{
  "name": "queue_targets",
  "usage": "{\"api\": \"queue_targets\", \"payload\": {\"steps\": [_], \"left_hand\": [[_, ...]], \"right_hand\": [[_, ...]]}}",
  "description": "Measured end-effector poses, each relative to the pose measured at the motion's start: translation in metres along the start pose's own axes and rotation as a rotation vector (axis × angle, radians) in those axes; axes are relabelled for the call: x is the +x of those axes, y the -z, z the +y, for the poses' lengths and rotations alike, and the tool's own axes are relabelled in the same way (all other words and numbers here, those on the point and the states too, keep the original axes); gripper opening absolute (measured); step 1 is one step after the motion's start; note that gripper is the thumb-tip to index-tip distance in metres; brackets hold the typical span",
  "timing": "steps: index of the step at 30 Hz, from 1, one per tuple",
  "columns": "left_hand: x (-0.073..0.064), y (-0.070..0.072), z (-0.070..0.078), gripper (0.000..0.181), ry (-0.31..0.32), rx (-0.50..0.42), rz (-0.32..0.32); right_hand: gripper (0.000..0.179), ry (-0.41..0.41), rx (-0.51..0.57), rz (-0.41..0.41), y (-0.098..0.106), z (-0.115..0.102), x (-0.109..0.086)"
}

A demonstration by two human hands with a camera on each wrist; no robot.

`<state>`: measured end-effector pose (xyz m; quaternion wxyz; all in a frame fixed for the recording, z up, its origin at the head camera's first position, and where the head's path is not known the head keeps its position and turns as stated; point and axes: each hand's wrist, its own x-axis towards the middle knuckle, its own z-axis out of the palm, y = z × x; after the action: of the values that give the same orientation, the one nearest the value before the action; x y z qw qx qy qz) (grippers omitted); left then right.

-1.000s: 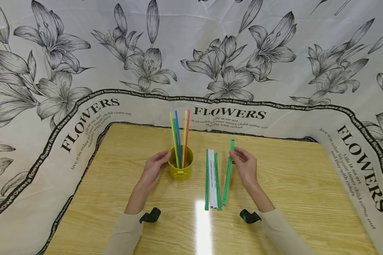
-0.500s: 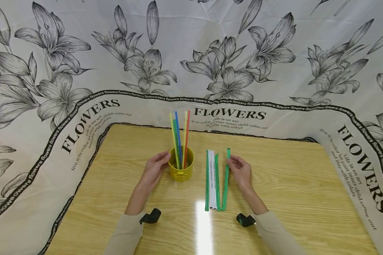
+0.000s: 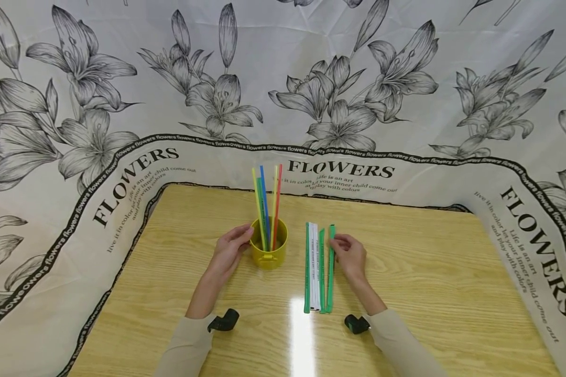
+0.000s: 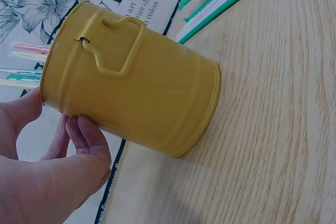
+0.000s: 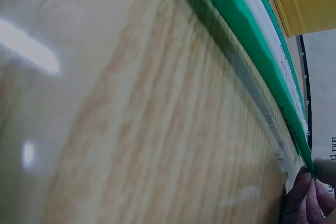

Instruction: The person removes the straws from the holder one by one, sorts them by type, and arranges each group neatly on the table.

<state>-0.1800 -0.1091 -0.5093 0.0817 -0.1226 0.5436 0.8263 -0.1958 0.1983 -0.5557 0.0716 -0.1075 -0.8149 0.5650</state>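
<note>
My left hand [image 3: 227, 250] grips the side of a small yellow metal bucket [image 3: 270, 260] near its rim. In the left wrist view, thumb and curled fingers meet the wall of the bucket [image 4: 142, 93], its wire handle facing the camera. Several thin coloured straws stand in it, among them a red straw [image 3: 277, 207] and a blue straw [image 3: 264, 199]. My right hand [image 3: 351, 256] pinches a green wrapped straw [image 3: 330, 277] near its far end. That straw lies just right of a row of wrapped straws: two green at the sides and white straws [image 3: 314, 277] between.
A pale wooden table [image 3: 429, 293] carries everything, with a bright light reflection at its near middle. Behind and around it hangs a white cloth [image 3: 245, 120] printed with black flowers and lettering. Black wrist cameras sit at both cuffs.
My right hand has moved left and toward me with the green wrapped straw, bringing it upright alongside the row. The left hand stays on the bucket.
</note>
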Motion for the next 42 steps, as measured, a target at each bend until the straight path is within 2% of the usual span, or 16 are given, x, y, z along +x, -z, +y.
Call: {"api": "queue_targets", "payload": {"steps": [6,14,21,33,42], "left_hand": [[0.000,0.000,0.000,0.037,-0.007,0.013,0.001],[-0.001,0.001,0.000,0.038,-0.004,0.026,-0.028],[-0.001,0.002,-0.001,0.039,-0.009,0.034,-0.058],[-0.002,0.001,0.001,0.039,-0.004,0.038,-0.037],[-0.004,0.000,0.003,0.038,0.003,0.033,-0.039]], "right_hand": [[0.024,0.075,-0.164,0.022,-0.006,0.000,0.002],[0.027,0.086,-0.224,0.009,-0.004,-0.004,0.001],[0.026,0.117,-0.189,-0.031,-0.002,-0.015,0.000],[0.021,0.196,-0.102,-0.066,-0.007,-0.066,-0.002],[0.018,0.260,-0.032,-0.065,-0.015,-0.095,-0.005]]}}
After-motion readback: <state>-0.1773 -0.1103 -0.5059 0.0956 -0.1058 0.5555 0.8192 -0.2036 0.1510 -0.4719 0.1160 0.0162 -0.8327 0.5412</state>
